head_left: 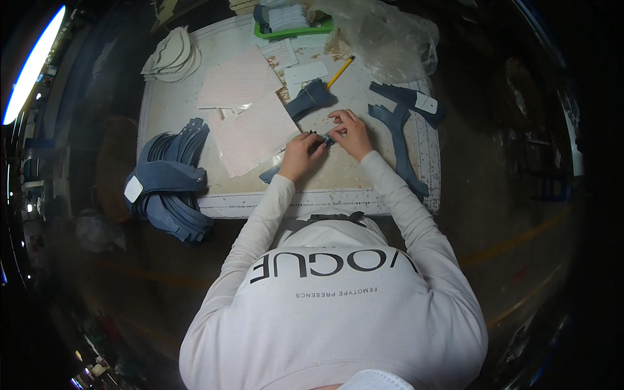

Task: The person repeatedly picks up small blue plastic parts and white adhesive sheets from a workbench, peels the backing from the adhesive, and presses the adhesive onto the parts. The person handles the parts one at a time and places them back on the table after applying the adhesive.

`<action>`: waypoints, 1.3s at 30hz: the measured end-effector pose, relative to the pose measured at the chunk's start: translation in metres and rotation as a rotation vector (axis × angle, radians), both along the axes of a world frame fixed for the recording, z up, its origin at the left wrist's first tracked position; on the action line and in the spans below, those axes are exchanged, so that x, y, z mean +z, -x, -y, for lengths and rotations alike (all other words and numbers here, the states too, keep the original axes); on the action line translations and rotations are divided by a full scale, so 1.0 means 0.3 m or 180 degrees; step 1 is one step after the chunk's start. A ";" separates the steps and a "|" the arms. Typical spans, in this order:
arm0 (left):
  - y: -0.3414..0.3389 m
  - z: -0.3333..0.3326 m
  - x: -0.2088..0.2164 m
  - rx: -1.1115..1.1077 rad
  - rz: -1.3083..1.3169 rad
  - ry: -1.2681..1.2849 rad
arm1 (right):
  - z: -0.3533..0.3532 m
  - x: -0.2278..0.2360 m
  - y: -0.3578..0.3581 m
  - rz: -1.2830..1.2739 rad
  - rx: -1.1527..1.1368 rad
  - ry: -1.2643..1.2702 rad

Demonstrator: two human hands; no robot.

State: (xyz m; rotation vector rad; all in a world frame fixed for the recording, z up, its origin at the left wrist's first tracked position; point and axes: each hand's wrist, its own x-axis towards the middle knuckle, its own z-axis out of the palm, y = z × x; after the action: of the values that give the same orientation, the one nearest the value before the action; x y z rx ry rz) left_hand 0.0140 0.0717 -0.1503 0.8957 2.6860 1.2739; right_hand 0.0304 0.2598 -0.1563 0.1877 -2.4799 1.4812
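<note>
Narrowed fingers of the left hand and right hand pinch a blue piece; pink-lined sheets crowd the left fingers, a banded blue bundle lies just beyond, blue strips to their right.

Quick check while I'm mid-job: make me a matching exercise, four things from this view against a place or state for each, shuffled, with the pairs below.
Things:
1. Yellow stick
2. Green tray
3. Blue piece
4. Clear plastic bag

Places or states:
A. At the fingertips of the left hand and right hand
B. Crumpled, far right
C. Slanting beside a banded bundle
D. Holding stacked pieces

Pairs: 1-C, 2-D, 3-A, 4-B
</note>
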 end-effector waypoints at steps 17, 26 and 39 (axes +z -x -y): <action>-0.009 -0.022 -0.012 0.0170 -0.0234 -0.0217 | -0.002 0.041 0.024 0.0385 0.0356 0.0245; 0.000 -0.009 0.001 0.0080 -0.0037 -0.0327 | -0.008 0.097 0.013 0.0760 0.0856 0.0418; -0.009 -0.016 -0.001 0.0056 -0.0252 0.0041 | 0.011 0.035 0.036 0.0142 0.0818 -0.0484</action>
State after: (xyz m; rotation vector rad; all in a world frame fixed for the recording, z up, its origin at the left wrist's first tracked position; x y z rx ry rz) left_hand 0.0166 0.0764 -0.1506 0.9428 2.7648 1.2488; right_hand 0.0196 0.2565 -0.1459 0.5245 -2.6880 1.3998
